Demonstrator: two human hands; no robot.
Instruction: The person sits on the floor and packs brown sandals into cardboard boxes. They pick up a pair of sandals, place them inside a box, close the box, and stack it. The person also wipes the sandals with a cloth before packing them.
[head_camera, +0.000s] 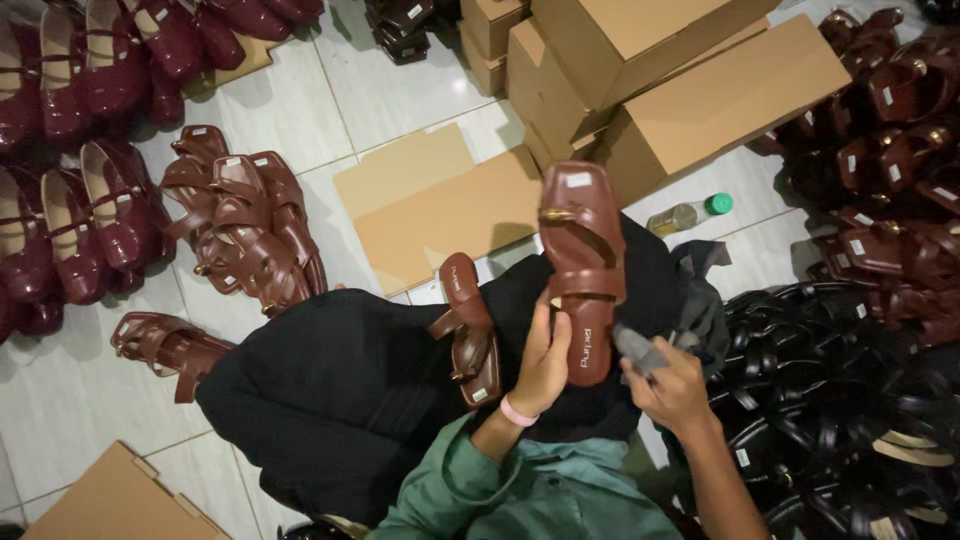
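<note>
Your left hand (545, 365) grips a brown sandal (583, 265) upright; your right hand (672, 385) pinches a grey cloth (640, 350) against it. Its mate (470, 325) lies on your lap, apparently unwiped.

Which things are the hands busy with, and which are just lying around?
In use:
brown sandal in left hand
grey cloth in right hand
second brown sandal on the lap

Lying about:
cardboard boxes
green-capped bottle
dark red shoes
black sandals
</note>
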